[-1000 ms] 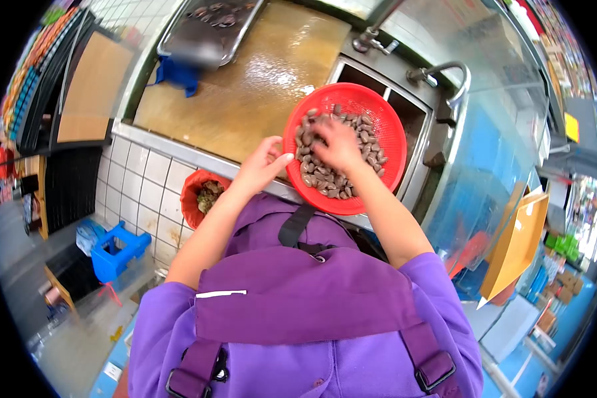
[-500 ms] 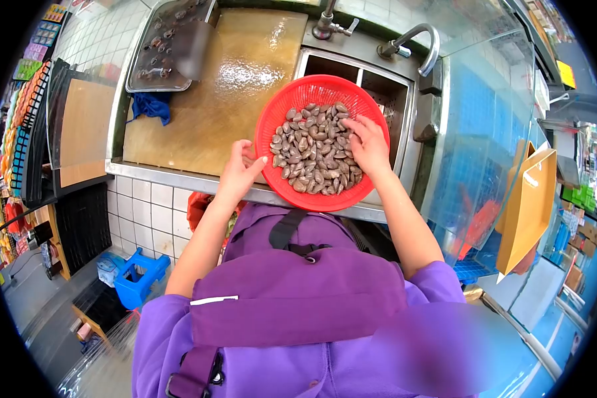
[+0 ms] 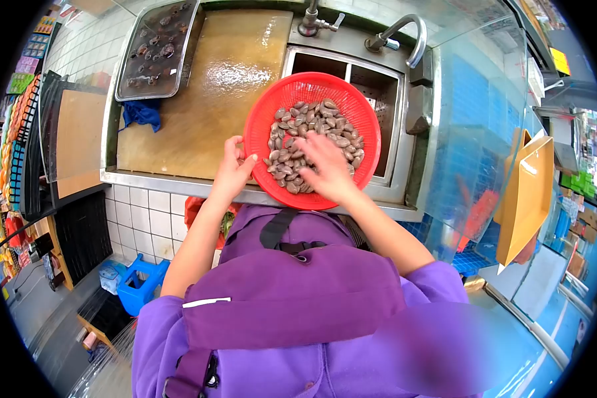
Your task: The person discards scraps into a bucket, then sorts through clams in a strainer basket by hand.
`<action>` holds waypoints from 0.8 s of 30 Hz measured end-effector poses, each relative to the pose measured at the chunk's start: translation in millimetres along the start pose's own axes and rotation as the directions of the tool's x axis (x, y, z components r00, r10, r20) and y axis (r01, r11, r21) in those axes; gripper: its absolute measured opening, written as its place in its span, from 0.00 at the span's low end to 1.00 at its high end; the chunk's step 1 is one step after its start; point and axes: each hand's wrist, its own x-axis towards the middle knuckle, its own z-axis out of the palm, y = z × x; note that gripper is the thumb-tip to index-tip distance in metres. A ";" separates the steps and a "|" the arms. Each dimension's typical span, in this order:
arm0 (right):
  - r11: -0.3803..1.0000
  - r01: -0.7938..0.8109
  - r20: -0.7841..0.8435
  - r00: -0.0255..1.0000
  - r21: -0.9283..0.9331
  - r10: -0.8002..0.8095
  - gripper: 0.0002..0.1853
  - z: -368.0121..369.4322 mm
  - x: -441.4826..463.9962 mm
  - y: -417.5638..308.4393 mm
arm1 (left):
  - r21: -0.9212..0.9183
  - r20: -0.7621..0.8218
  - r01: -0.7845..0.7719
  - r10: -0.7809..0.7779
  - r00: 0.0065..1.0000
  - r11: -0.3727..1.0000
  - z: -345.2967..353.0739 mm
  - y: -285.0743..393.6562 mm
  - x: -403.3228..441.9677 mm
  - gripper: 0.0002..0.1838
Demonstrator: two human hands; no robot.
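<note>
A red plastic basket (image 3: pixel 367 126) with a layer of brownish shellfish (image 3: pixel 305 119) rests at the front of the metal sink, partly over its basins. My left hand (image 3: pixel 233 171) is at the basket's left rim, thumb apart from the fingers, with nothing visible held in it. Inside the basket, my right hand (image 3: pixel 326 167) lies over the shellfish with its fingers spread, touching the ones in the middle. A bare red patch of the basket's bottom shows to the left of its fingertips.
A clear tray (image 3: pixel 154 56) of dark shells stands at the back left, beside a blue cloth (image 3: pixel 141 114). Two taps, one a curved faucet (image 3: pixel 404 33), rise behind the basins (image 3: pixel 383 93). Below the counter are a red bag (image 3: pixel 194 211) and a blue stool (image 3: pixel 139 284).
My right hand has moved left from the basket's right side to its middle, over the shellfish. The view has shifted slightly. My left hand remains at the left rim.
</note>
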 end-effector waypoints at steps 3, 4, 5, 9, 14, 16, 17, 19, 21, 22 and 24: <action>0.935 -0.313 -0.245 0.906 0.167 0.346 0.31 -15.1 -12.7 34.8 | -0.023 0.048 -0.021 0.022 0.999 1.000 1.2 0.0 -0.6 0.27; 0.712 -0.465 -0.133 0.782 0.526 0.609 0.32 3.0 -14.7 63.8 | -0.025 0.059 -0.044 0.045 0.997 0.999 1.0 -4.4 1.3 0.27; 0.712 -0.465 -0.132 0.782 0.527 0.609 0.32 7.5 -7.9 66.3 | -0.028 0.069 -0.068 0.070 0.995 0.997 1.0 -6.7 2.2 0.28; 0.271 -0.203 -0.074 0.657 0.941 0.750 0.32 42.2 33.9 53.8 | -0.040 0.024 -0.111 0.112 0.993 0.993 5.2 -2.0 -1.0 0.27; 0.936 -0.324 -0.095 0.936 0.138 0.338 0.35 55.2 47.5 -3.5 | -0.141 0.062 -0.113 0.123 0.991 0.984 6.0 -7.3 0.5 0.27; 0.968 -0.250 0.052 0.967 0.011 0.249 0.34 54.3 36.9 -14.1 | -0.125 0.067 -0.078 0.087 0.994 0.989 5.2 -3.3 -2.3 0.27; 0.977 -0.203 0.121 0.970 -0.062 0.209 0.33 44.3 31.3 -22.2 | -0.105 0.063 -0.040 0.047 0.997 0.994 4.8 -0.4 -3.4 0.27; 0.995 -0.053 0.176 0.982 -0.080 0.066 0.30 38.6 17.1 -19.1 | -0.110 0.052 -0.040 0.046 0.998 0.993 6.3 4.3 -6.5 0.27; 0.981 0.024 0.241 0.970 -0.195 0.024 0.29 28.8 5.6 -4.9 | -0.114 0.041 -0.035 0.040 0.998 0.993 6.4 4.9 -7.5 0.27; 0.948 0.104 0.307 0.952 -0.301 -0.007 0.27 23.1 -0.7 4.1 | -0.083 0.044 -0.016 0.020 0.999 0.996 5.4 4.3 -7.4 0.26; 0.920 0.114 0.303 0.953 -0.374 0.005 0.25 10.7 -6.5 25.7 | -0.054 0.047 0.000 0.003 0.999 0.999 5.0 5.1 -6.4 0.26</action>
